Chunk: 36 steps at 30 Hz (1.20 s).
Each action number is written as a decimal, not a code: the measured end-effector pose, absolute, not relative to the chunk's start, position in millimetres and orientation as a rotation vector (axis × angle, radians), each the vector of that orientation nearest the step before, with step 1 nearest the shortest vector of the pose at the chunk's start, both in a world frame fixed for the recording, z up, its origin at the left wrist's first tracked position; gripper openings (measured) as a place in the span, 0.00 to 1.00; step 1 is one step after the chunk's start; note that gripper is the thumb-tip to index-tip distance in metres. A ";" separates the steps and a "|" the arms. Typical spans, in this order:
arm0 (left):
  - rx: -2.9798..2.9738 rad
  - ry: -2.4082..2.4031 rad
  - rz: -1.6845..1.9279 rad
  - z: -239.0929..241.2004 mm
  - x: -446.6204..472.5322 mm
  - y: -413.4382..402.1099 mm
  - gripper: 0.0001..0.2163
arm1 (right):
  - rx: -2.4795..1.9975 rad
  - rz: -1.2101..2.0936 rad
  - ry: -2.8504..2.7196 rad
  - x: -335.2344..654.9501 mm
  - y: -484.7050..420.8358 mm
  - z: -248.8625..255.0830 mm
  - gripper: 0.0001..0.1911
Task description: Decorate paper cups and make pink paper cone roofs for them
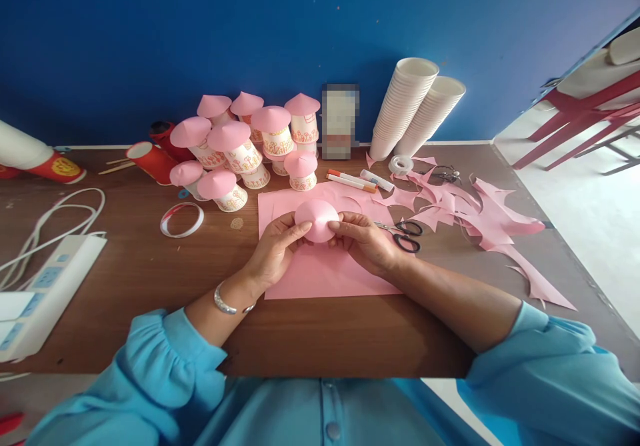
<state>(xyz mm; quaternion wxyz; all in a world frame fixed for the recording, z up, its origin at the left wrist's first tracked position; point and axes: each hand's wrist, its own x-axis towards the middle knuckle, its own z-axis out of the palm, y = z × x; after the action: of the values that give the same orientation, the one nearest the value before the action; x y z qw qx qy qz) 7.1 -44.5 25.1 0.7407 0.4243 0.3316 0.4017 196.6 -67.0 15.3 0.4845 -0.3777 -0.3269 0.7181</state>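
Observation:
A small pink paper cone [317,219] is held between both hands, above a pink paper sheet [325,276]. My left hand [280,246] pinches its left edge, thumb on top and fingers beneath. On the opposite edge, my right hand [365,241] pinches it the same way. Scissors with black handles [407,236] lie just right of my right hand. Behind my hands, to the left, stand several paper cups topped with pink cones [230,137], their sides drawn with red and yellow patterns.
Two tall stacks of white paper cups [405,109] lean at the back, near a tape roll [401,164] and markers [351,181]. Pink paper scraps [490,216] spread to the right. A white tape ring [182,220], red cup [149,161] and power strip [55,293] lie left.

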 end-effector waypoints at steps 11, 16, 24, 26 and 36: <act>0.955 0.799 0.878 22.4 4.3 -42.3 0.14 | -0.888 1.717 -0.755 199.3 -65.4 14.9 0.19; 0.925 0.753 0.869 22.7 3.7 -43.3 0.14 | -0.889 1.717 -0.739 200.7 -64.2 14.4 0.18; 0.910 0.792 0.906 22.6 3.5 -42.4 0.15 | -0.904 1.719 -0.773 199.7 -65.3 15.9 0.18; 0.931 0.795 0.896 22.6 3.8 -42.8 0.15 | -0.907 1.730 -0.780 199.3 -65.9 17.0 0.18; 0.959 0.755 0.866 26.5 3.8 -43.9 0.14 | -0.907 1.742 -0.827 200.4 -65.9 16.9 0.19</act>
<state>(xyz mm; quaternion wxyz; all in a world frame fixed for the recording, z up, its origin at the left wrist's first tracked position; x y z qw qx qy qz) 3.8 -43.9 26.5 0.7330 0.4360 0.3431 0.3936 200.4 -65.9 16.9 0.4842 -0.3723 -0.3397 0.7153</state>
